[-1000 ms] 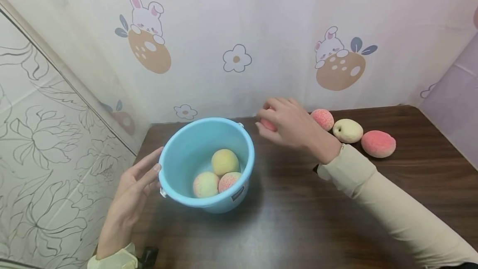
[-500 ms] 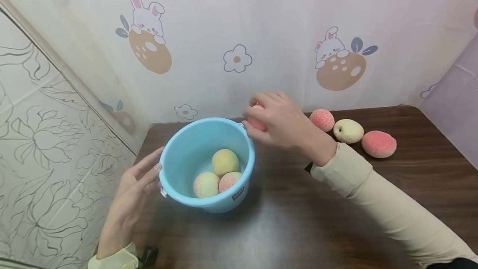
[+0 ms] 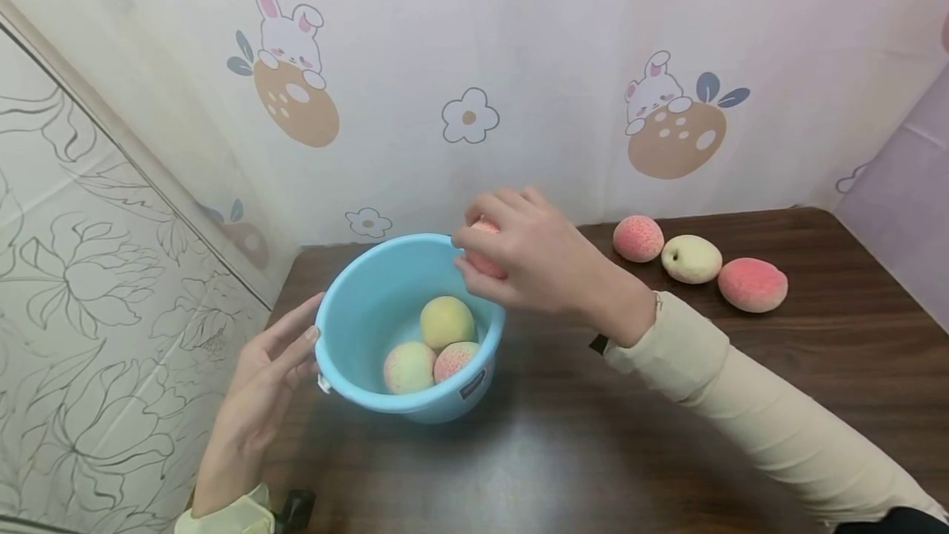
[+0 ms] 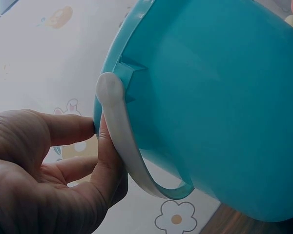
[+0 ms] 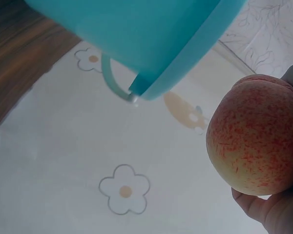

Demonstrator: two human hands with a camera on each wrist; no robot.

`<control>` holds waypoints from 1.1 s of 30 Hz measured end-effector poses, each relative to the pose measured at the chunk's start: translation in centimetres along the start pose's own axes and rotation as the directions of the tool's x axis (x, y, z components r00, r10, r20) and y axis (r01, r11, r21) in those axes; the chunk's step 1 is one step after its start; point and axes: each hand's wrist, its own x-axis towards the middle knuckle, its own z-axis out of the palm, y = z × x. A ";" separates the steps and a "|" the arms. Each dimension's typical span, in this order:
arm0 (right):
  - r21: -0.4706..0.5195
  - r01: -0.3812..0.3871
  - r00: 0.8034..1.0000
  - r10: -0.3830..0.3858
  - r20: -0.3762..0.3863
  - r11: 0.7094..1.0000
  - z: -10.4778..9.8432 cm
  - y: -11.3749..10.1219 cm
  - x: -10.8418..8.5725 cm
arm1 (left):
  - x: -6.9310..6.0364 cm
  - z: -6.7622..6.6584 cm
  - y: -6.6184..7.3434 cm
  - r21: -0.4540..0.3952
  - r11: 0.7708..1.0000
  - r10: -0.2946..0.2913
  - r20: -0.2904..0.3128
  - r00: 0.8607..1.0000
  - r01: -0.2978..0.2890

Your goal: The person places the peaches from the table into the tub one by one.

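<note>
A red-speckled peach (image 5: 258,139) is held up near a light-blue bucket (image 3: 363,316) with three peaches (image 3: 447,320) inside.

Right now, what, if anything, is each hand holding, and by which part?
Left hand: the bucket, by its rim. Right hand: a peach, by its sides.

Right sleeve (image 3: 786,431): beige cloth, creased along forearm, wide folded-back cuff (image 3: 670,348). Small dark angular piece (image 3: 599,344) at cuff's edge. Black patch (image 3: 897,521) near elbow. Left sleeve (image 3: 226,515): pale cream-yellow, wrinkled; black blocky piece (image 3: 295,511) beside it.
</note>
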 end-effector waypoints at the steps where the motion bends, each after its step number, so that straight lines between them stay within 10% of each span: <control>1: 0.002 0.004 1.000 -0.004 -0.003 1.000 0.0 -0.2 0.1 | 0.0 0.0 0.0 -0.001 1.000 0.001 0.000 1.000 -0.001; 33: 0.135 0.103 0.986 -0.119 0.116 0.986 3.0 -2.8 0.4 | 0.0 0.0 0.0 0.002 1.000 -0.002 -0.006 1.000 0.002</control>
